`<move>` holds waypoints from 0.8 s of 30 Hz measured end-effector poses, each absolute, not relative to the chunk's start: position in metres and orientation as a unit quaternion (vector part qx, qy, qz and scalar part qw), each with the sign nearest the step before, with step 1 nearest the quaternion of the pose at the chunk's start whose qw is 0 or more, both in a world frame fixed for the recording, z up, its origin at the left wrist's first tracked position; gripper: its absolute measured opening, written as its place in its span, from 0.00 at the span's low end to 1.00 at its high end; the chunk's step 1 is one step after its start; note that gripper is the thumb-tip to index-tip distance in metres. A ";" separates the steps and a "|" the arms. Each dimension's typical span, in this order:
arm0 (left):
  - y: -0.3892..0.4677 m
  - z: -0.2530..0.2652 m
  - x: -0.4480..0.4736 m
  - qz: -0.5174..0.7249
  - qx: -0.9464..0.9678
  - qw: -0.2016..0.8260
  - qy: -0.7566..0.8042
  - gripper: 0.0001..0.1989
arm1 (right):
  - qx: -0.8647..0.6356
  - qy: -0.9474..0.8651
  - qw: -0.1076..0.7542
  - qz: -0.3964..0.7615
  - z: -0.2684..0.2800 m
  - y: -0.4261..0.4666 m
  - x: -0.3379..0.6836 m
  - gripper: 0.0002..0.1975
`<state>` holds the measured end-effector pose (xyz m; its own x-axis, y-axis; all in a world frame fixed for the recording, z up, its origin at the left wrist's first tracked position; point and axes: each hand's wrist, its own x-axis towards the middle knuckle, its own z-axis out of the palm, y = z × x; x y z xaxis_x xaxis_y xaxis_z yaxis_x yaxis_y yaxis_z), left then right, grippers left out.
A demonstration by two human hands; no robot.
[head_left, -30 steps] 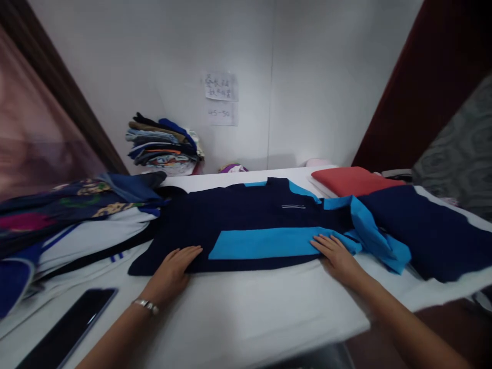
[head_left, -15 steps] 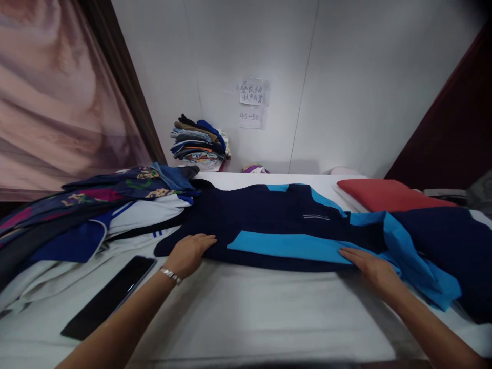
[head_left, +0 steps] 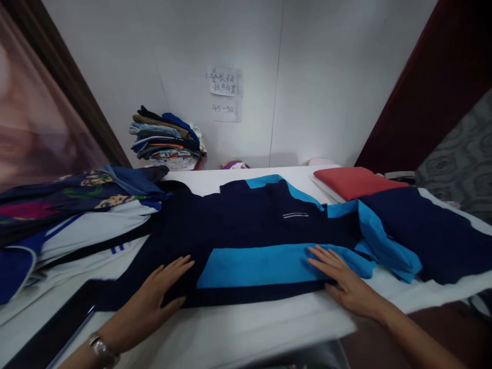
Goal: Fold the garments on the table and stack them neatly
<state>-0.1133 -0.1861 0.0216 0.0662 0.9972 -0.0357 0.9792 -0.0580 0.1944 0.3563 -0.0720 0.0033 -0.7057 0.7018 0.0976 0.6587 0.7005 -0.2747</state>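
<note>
A navy jacket with light blue panels point(head_left: 246, 220) lies spread sideways across the white table, a light blue sleeve bunched at its right end. My left hand point(head_left: 159, 292), a metal band at its wrist, rests on the jacket's dark near-left part with thumb apart from the fingers. On the light blue panel toward the right lies my right hand point(head_left: 342, 282), fingers spread and thumb by the near edge. Both palms face down, and neither hand grips the cloth.
A black phone point(head_left: 57, 323) lies at the near left. Loose clothes point(head_left: 88, 205) are heaped left, and a folded stack point(head_left: 167, 136) stands at the back. Right of the jacket are a red folded cloth point(head_left: 346, 182) and another navy garment point(head_left: 430, 230). Paper notes point(head_left: 226, 92) hang on the wall.
The jacket's near edge has come closer to me and more of the light blue panel shows. My hands are spread wider on it. The view has shifted right.
</note>
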 end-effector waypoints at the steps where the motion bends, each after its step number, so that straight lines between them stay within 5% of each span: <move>1: -0.178 0.026 -0.105 0.063 0.736 0.074 0.670 0.32 | -0.359 -0.919 0.110 0.116 0.011 -0.072 0.345 0.32; 19: -0.108 -0.023 -0.091 0.017 0.724 0.040 0.688 0.36 | -0.410 -0.905 0.063 0.098 -0.006 -0.037 0.301 0.30; 24: -0.105 -0.030 -0.104 0.003 0.759 0.013 0.651 0.25 | -0.472 -0.875 0.101 0.039 -0.004 -0.045 0.313 0.29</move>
